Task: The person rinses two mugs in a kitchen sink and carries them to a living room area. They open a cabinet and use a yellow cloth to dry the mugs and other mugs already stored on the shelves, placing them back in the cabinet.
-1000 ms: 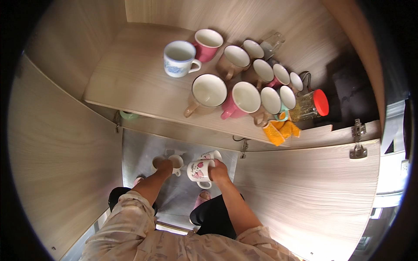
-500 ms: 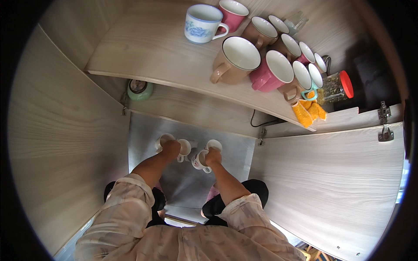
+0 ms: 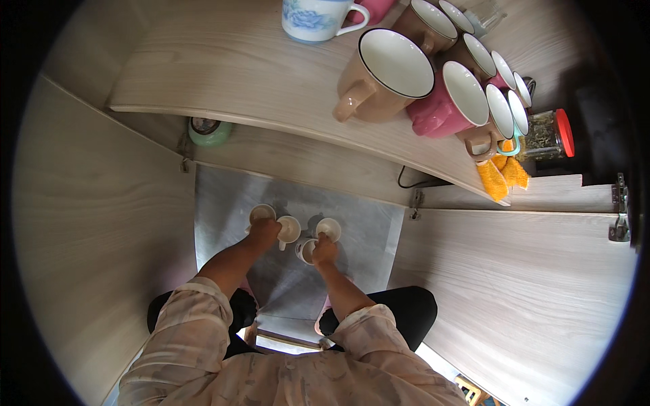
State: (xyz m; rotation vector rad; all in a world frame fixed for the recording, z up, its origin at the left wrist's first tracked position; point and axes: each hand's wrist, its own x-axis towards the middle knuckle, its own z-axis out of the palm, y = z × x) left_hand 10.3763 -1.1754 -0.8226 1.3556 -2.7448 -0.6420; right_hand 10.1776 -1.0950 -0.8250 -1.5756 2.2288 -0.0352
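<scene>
Between wooden doors (image 3: 514, 291), hands (image 3: 326, 252) hold mugs (image 3: 290, 231) near grey floor (image 3: 369, 220).

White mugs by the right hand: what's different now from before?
The right hand has brought its two white mugs down toward the grey floor; their openings now face up. It's still touching them. The left hand stays at its two pale cups, and the shelf mugs stay put, though the view shifted.

The top edge crops the blue-flowered mug (image 3: 313, 19). Fingertips of the left hand (image 3: 267, 231) and right hand (image 3: 326, 250) seem hidden at the white cups (image 3: 290, 229), their grips too small to tell.
</scene>
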